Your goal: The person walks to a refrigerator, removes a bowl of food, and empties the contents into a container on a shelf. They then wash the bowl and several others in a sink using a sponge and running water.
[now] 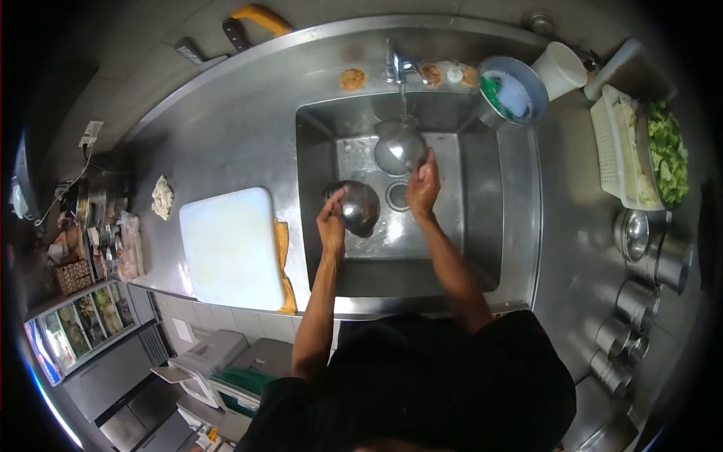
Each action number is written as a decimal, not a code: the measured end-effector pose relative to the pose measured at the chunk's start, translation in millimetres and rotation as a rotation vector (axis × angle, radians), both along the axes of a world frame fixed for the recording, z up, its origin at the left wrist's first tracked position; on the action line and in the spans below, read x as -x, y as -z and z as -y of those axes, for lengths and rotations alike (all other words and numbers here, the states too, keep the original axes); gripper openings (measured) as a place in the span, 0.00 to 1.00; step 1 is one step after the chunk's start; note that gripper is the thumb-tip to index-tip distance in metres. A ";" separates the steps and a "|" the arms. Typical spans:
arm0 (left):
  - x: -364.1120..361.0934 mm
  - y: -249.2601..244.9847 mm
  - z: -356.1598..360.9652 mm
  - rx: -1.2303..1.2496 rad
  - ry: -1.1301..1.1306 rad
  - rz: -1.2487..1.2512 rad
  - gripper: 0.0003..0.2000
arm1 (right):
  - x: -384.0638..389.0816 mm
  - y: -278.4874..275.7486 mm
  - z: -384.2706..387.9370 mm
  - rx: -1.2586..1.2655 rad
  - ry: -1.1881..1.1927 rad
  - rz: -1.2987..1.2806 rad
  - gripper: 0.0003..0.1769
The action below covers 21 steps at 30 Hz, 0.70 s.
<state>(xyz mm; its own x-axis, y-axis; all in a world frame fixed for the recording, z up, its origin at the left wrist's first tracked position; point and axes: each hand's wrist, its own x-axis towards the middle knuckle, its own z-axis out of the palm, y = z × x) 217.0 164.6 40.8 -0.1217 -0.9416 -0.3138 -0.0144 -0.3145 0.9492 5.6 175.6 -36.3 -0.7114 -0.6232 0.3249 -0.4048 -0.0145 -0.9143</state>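
Bent over a steel sink [482, 226], both arms reaching down into the basin. Left hand [331, 226] clamped on a steel bowl [360, 205], fingers curled over its near rim; the bowl tilted low in the basin, at about 9 o'clock from the drain [397, 195] and just beside it. Right hand [423, 184] closed on the lower rim of a second bowl [399, 145], held at 12 o'clock from the drain, directly beneath the tap [399, 66], with a thin line of water running down into it. The two bowls near each other but apart. On the counter at 9 o'clock from the sink, a white cutting board [230, 248], with a yellow cloth [282, 260] tucked along its edge between board and basin. Farther out, at 9 to 10 o'clock, a crumpled rag [162, 197]. At 1 o'clock from the sink, a blue tub [527, 79] with cloths inside, and a white cup [561, 69] just beside it. At 3 o'clock, a white basket [606, 143] of chopped vegetables next to a heap of greens [669, 154]. At 4 o'clock, a cluster of steel canisters [639, 301]. At 11 o'clock, against the wall, a knife [252, 21] with a yellow handle.
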 end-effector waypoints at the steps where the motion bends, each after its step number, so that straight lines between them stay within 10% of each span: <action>1: 6.9 4.4 -0.5 -0.079 -0.053 -0.086 0.15 | -8.9 -24.9 -15.0 -0.021 -0.067 -0.021 0.18; 6: 25.1 9.6 -5.9 -0.326 -0.232 -0.536 0.23 | -31.1 -33.6 -37.9 0.074 -0.162 -0.296 0.12; 9: 33.5 -7.5 -8.5 -0.257 -0.319 -0.427 0.25 | -45.2 -32.7 -66.0 -0.028 -0.454 0.812 0.05; 11: 14.0 -7.2 -4.3 -0.275 -0.260 -0.475 0.27 | -26.7 -48.4 -72.4 0.127 -0.570 -0.301 0.07; 15: -26.8 -29.3 -6.2 -0.176 -0.164 -0.234 0.21 | 27.4 67.0 -71.2 -0.524 -0.386 0.282 0.23; 17: -53.6 -30.6 -12.6 -0.131 -0.077 -0.117 0.17 | 49.9 177.0 -47.6 -0.667 -0.121 -0.019 0.32; 21: -52.2 -100.1 -33.7 0.103 0.142 0.325 0.10 | 61.2 255.6 28.4 -0.800 -0.011 0.396 0.35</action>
<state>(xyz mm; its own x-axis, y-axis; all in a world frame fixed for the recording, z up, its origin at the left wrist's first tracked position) 269.2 198.3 140.9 -0.1626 -0.9513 -0.2619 -0.3566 -0.1909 0.9145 -55.6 147.2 -291.9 -0.6717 -0.5654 -0.4786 -0.0604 0.6858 -0.7253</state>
